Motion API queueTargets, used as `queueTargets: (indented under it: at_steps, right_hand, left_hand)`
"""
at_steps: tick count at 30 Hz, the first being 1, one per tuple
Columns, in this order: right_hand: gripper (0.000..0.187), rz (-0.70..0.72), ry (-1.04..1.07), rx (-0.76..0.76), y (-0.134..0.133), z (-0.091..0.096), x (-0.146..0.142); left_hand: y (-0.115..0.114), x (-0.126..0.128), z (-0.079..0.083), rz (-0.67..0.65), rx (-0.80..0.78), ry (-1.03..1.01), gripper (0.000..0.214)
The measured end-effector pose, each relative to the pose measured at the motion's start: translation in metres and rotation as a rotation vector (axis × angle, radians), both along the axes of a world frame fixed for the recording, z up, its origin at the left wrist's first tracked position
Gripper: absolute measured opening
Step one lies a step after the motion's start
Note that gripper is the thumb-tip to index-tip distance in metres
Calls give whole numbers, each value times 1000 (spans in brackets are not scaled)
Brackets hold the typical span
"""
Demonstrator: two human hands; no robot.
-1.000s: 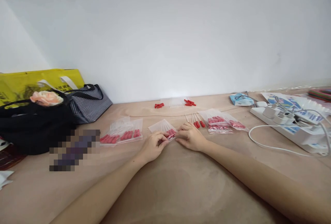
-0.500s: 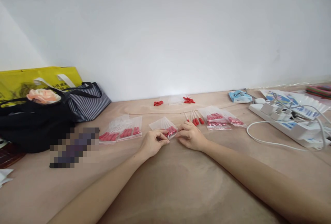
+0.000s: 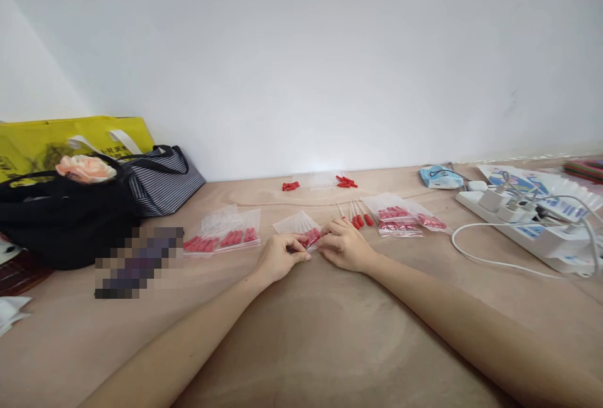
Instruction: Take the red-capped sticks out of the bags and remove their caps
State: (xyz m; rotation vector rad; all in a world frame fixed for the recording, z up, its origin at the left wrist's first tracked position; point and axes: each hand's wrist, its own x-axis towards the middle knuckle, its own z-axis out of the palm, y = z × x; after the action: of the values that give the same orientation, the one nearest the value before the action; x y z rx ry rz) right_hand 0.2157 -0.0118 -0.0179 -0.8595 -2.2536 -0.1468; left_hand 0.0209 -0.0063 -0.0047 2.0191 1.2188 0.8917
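A clear zip bag (image 3: 290, 224) lies in the middle of the table, with several red-bulbed droppers (image 3: 311, 236) fanned inside it. My left hand (image 3: 281, 258) pinches the bag's near left edge between thumb and fingers. My right hand (image 3: 346, 246) has its fingers closed on the bag's near right corner; the fingertips are partly hidden. Just beyond that hand lie several loose droppers (image 3: 362, 220) with thin pale stems and red bulbs. Filled bags (image 3: 396, 213) are stacked to the right, and more filled bags (image 3: 239, 236) lie to the left.
Near the wall are two small piles of red bulbs (image 3: 291, 186) and a row of clear tubes (image 3: 321, 181). A white power strip (image 3: 532, 232) with cables and a blue mask packet (image 3: 440, 177) stand right. At left are a black bag (image 3: 66, 226), a striped bag (image 3: 160, 181) and a blurred-out object (image 3: 141, 263).
My right hand has shifted slightly left, closing in on the bag's near corner. My left hand keeps its pinch. The whole view has shifted a little.
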Motion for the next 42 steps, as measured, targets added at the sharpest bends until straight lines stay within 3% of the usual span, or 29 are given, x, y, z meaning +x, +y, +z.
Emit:
queueTargets:
  at_steps: [7,13,18,25,31,42]
  right_hand:
    - [13,32,10,1,2,-3,3]
    - [10,-41,0,-27,3,-1,1]
    - [14,-37,-22,45,0,0,-1]
    - [18,18,-9,126,-1,-1,0]
    - [17,44,11,80,0,0,-1]
    - [13,52,20,35,3,-1,-3]
  left_hand:
    - [-1,0,0,1,-3,13,5]
    - [-4,1,2,4,-8,21,7]
    - [-9,7,6,19,100,96,17]
    - [-8,16,2,-21,346,169,13]
    - [-6,15,2,8,264,119,19]
    - [-7,17,2,-99,304,147,13]
